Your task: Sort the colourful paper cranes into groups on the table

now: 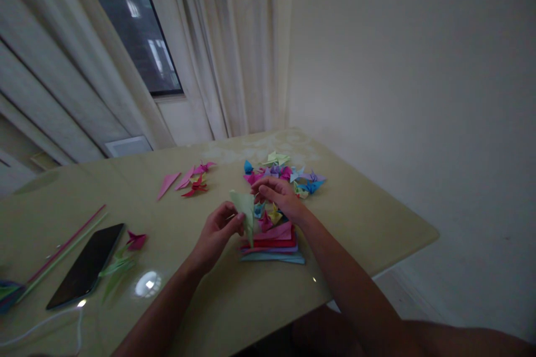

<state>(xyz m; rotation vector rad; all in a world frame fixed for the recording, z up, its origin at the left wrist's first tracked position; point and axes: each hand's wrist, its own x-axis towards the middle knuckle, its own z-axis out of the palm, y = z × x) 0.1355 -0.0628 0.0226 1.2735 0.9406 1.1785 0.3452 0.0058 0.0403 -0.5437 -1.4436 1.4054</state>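
Observation:
My left hand [218, 232] pinches the lower edge of a pale green folded paper [244, 209], held upright above the table. My right hand [277, 194] has its fingers closed on the paper's upper right corner. Right under the hands lies a stack of coloured paper sheets [274, 245], pink and red on top, blue at the bottom. Behind my right hand is a heap of small folded paper figures [288, 174] in blue, pink, yellow and purple.
A black phone [87, 271] with a white cable [42, 326] lies at the left on the glossy beige table [218, 301]. Thin pink and green sticks [67, 248], paper flowers [125, 254] and pink folded pieces [188, 179] lie nearby. Curtains and a dark window stand behind.

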